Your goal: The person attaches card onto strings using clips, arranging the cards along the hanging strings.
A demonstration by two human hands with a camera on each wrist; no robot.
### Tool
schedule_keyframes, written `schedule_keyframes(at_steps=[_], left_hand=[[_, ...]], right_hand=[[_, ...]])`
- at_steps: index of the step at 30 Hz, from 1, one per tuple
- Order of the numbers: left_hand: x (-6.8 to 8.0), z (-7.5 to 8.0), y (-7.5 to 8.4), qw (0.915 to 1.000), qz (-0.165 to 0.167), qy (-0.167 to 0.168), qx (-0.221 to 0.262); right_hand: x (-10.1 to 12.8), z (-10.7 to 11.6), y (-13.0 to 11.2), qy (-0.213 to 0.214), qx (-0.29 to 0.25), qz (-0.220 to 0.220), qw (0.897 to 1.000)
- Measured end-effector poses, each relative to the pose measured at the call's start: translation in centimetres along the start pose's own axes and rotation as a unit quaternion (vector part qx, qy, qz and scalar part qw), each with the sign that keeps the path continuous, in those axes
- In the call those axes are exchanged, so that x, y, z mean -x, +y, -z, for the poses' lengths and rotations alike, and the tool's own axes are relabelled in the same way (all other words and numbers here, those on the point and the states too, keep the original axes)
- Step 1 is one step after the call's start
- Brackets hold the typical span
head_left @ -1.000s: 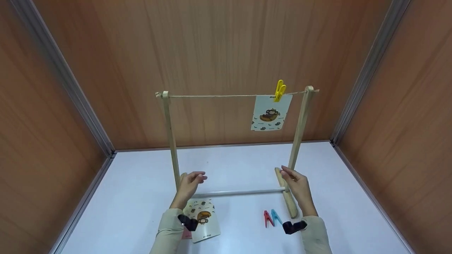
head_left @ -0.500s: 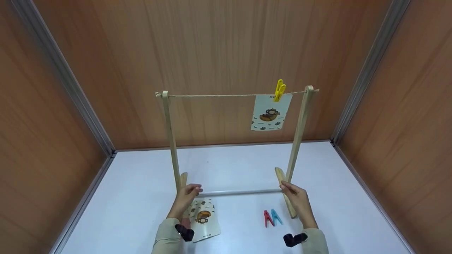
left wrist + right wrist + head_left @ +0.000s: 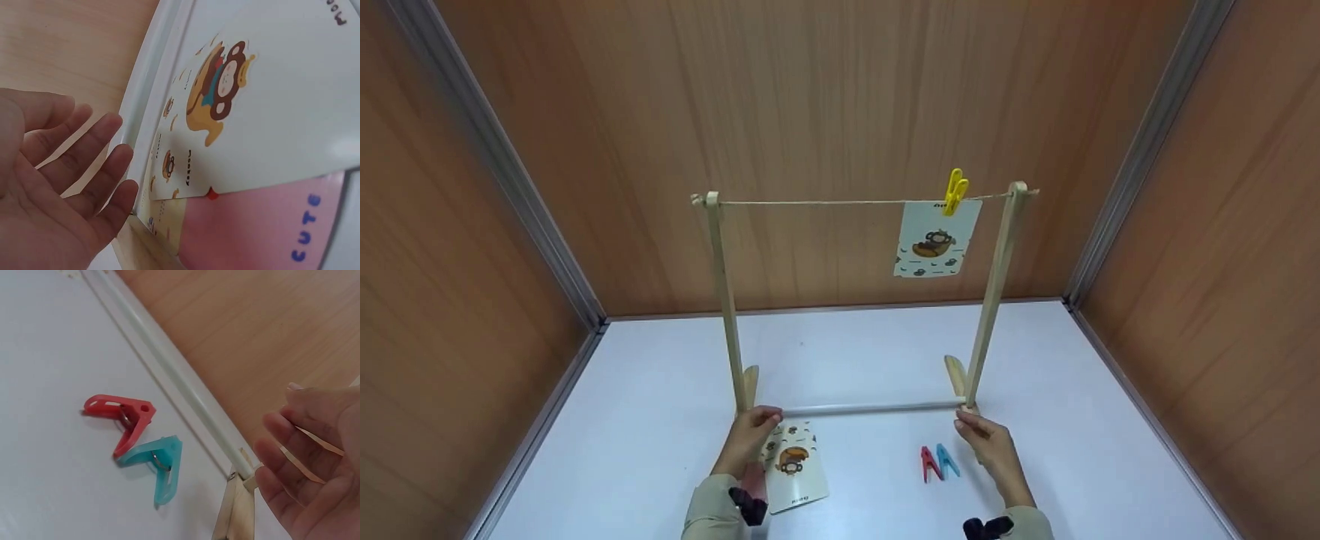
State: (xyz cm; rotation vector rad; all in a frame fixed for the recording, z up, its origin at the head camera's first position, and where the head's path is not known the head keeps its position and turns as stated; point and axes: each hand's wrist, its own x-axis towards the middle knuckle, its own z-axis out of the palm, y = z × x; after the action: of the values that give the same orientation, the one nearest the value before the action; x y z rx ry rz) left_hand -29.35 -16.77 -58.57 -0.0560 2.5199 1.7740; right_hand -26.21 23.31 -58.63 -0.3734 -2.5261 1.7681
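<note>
My left hand (image 3: 750, 439) hovers over the left foot of a wooden drying rack (image 3: 723, 300), its fingers loosely bent and holding nothing. Beneath it lies a white monkey card (image 3: 270, 107), partly overlapping a pink card (image 3: 253, 225) marked "CUTE". On the other side, my right hand (image 3: 991, 454) is near the rack's right foot, fingers relaxed in the right wrist view, with nothing between them. Left of that hand, a red clothespin (image 3: 126, 417) and a blue clothespin (image 3: 160, 464) lie side by side on the white table.
A string (image 3: 810, 202) spans the rack's two posts. From its right part hangs another monkey card (image 3: 934, 240), clipped by a yellow clothespin (image 3: 956, 193). A pale crossbar (image 3: 870, 409) joins the posts low down. Wood-grain walls (image 3: 840, 97) enclose the white table (image 3: 855, 345).
Both hands have come down and back towards me, from beside the lower posts to around the crossbar's ends. The cards, the clothespins and the rack have stayed in place.
</note>
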Motion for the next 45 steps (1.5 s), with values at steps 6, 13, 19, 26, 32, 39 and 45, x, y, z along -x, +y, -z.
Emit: schedule_keyframes(at_steps=[6,13,19,26,32,39,45], left_hand=[[0.0,0.0,-0.7,0.9997,0.006,-0.002,-0.022],[0.1,0.0,-1.3,0.9995,0.02,-0.001,-0.025],[0.2,0.1,-1.5,0.999,0.014,-0.009,-0.04],[0.3,0.3,-1.6,0.9977,0.014,-0.013,-0.065],[0.0,0.4,-1.6,0.9948,0.014,-0.021,-0.098],[-0.2,0.5,-1.5,0.9916,0.03,-0.035,-0.121],[-0.1,0.7,-1.6,0.9886,0.032,-0.041,-0.141]], right_hand=[[0.3,-0.2,1.0,-0.009,-0.004,-0.001,1.0],[0.7,-0.2,1.9,-0.013,0.012,-0.012,1.0],[1.0,-0.3,2.5,-0.022,0.018,-0.024,0.999],[1.2,-0.5,3.0,-0.03,0.03,-0.029,0.999],[1.6,-0.9,3.2,-0.029,0.041,-0.004,0.999],[2.3,-1.4,3.6,-0.018,0.059,0.015,0.998],[2.8,-1.8,3.6,-0.01,0.081,0.023,0.996]])
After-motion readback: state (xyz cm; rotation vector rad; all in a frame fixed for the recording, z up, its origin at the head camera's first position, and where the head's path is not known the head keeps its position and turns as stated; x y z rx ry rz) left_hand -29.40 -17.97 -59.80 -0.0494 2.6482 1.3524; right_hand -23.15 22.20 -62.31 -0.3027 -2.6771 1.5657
